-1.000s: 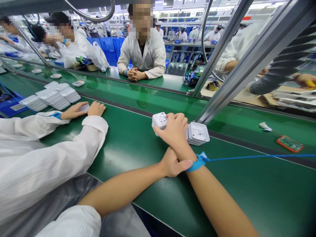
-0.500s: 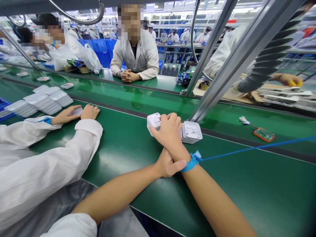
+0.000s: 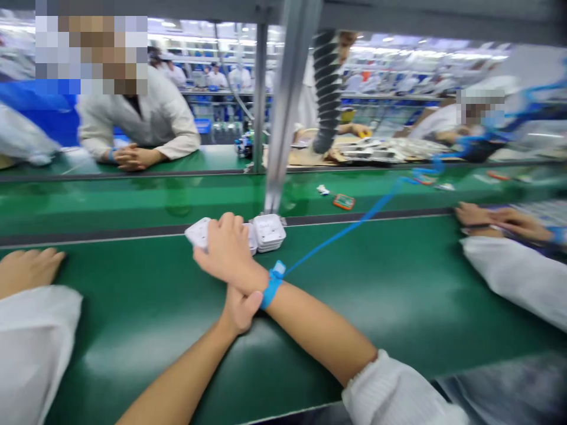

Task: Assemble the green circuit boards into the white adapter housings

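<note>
My right hand (image 3: pixel 228 248), wearing a blue wrist strap (image 3: pixel 272 287), lies over white square plastic housings. Its fingers are extended forward and the thumb is apart. One housing (image 3: pixel 199 234) shows at the left of this hand, partly covered by it. Right of the fingers sits a short stack of the same housings (image 3: pixel 269 233). Below, my left hand (image 3: pixel 241 310) clasps my right wrist, thumb on top, its fingers hidden underneath.
A blue cord (image 3: pixel 341 229) runs from the strap to the back right. Beyond the green bench (image 3: pixel 376 307), a small orange-edged circuit board (image 3: pixel 344 201) lies near a metal post (image 3: pixel 283 118). Co-workers' hands rest left (image 3: pixel 31 271) and right (image 3: pixel 500 218); another person leans opposite.
The view has swung right, so the bench, housings and my hands appear further left. A co-worker at the right has come into view. My hands keep nearly the same crossed pose.
</note>
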`<state>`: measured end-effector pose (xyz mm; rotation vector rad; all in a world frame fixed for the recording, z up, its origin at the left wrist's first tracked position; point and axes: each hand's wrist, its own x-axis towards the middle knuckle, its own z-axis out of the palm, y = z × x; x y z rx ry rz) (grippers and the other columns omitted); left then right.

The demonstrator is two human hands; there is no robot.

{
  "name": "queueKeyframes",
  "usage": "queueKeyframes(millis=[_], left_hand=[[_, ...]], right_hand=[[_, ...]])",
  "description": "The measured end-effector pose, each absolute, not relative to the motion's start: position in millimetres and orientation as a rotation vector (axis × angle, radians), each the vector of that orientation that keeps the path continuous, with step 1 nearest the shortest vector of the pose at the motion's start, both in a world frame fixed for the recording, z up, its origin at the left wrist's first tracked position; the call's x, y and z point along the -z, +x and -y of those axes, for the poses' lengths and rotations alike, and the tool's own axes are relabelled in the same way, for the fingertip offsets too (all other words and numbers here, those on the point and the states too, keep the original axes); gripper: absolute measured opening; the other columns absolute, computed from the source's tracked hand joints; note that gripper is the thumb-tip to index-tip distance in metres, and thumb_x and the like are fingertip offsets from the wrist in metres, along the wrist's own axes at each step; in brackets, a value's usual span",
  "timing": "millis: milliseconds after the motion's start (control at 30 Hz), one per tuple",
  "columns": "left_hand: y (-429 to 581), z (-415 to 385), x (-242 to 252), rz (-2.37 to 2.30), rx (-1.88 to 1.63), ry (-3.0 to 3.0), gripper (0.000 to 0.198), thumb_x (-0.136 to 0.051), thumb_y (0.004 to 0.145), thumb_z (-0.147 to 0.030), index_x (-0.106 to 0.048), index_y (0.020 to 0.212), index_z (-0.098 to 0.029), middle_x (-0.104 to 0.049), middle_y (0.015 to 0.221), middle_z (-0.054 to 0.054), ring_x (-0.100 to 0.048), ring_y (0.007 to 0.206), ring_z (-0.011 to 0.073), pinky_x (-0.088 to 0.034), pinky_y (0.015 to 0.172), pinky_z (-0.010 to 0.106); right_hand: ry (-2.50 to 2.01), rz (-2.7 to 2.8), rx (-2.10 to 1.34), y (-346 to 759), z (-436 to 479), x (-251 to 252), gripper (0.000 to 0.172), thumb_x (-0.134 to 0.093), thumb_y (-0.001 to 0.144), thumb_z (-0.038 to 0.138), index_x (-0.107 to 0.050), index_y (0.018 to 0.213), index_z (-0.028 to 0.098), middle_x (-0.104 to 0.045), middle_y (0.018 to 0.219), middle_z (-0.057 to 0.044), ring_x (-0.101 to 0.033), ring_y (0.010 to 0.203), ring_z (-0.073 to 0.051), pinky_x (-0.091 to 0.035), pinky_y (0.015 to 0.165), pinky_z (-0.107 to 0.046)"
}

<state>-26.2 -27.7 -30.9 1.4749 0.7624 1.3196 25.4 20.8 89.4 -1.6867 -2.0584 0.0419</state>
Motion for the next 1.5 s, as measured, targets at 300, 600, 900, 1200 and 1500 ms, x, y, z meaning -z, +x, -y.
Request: queueKeyframes(millis=[300, 600, 900, 1200, 1500], left_hand=[[-32.9, 19.0, 52.1, -0.811, -1.303, 1.456, 0.058, -0.068, 0.075, -0.063, -0.079, 0.103, -0.013, -0.079, 0.107, 0.013, -0.073, 0.106, 0.0334, -0.058, 0.098, 0.041], [-31.0, 20.7, 42.5, -0.794, -1.325, 1.521, 0.057, -0.067, 0.077, -0.06, -0.079, 0.107, -0.013, -0.078, 0.111, 0.013, -0.073, 0.107, 0.0336, -0.059, 0.095, 0.041], [-32.9, 21.1, 46.7, -0.809, -1.311, 1.508, 0.055, -0.068, 0.076, -0.062, -0.079, 0.102, -0.014, -0.079, 0.105, 0.013, -0.074, 0.103, 0.0345, -0.059, 0.096, 0.045], [-38.3, 13.4, 64.5, -0.88, -1.313, 1.493, 0.057, -0.066, 0.076, -0.066, -0.078, 0.096, -0.014, -0.079, 0.094, 0.013, -0.073, 0.101, 0.0344, -0.057, 0.098, 0.046], [-39.2, 12.5, 67.4, -0.879, -1.297, 1.486, 0.059, -0.064, 0.076, -0.066, -0.077, 0.1, -0.014, -0.079, 0.095, 0.013, -0.072, 0.105, 0.0354, -0.057, 0.099, 0.047]], right_hand=[[-1.643, 2.032, -0.052, 27.3, -23.4, -87.4, 0.035, -0.06, 0.086, 0.042, -0.057, 0.106, 0.013, -0.051, 0.109, -0.015, -0.049, 0.101, -0.031, -0.047, 0.08, -0.043], [-1.625, 2.051, -0.06, 28.0, -21.1, -87.5, 0.032, -0.058, 0.087, 0.04, -0.057, 0.105, 0.013, -0.051, 0.108, -0.015, -0.048, 0.099, -0.03, -0.046, 0.078, -0.043], [-1.63, 2.044, -0.067, 28.1, -21.1, -89.2, 0.035, -0.06, 0.086, 0.042, -0.058, 0.105, 0.013, -0.052, 0.108, -0.015, -0.049, 0.1, -0.031, -0.047, 0.081, -0.043], [-1.6, 2.085, -0.092, 30.7, -22.5, -91.0, 0.037, -0.058, 0.087, 0.048, -0.058, 0.106, 0.015, -0.051, 0.109, -0.013, -0.049, 0.101, -0.029, -0.047, 0.08, -0.041], [-1.597, 2.067, -0.091, 30.4, -22.7, -88.4, 0.036, -0.058, 0.086, 0.047, -0.057, 0.103, 0.015, -0.049, 0.108, -0.012, -0.047, 0.1, -0.029, -0.047, 0.08, -0.04]])
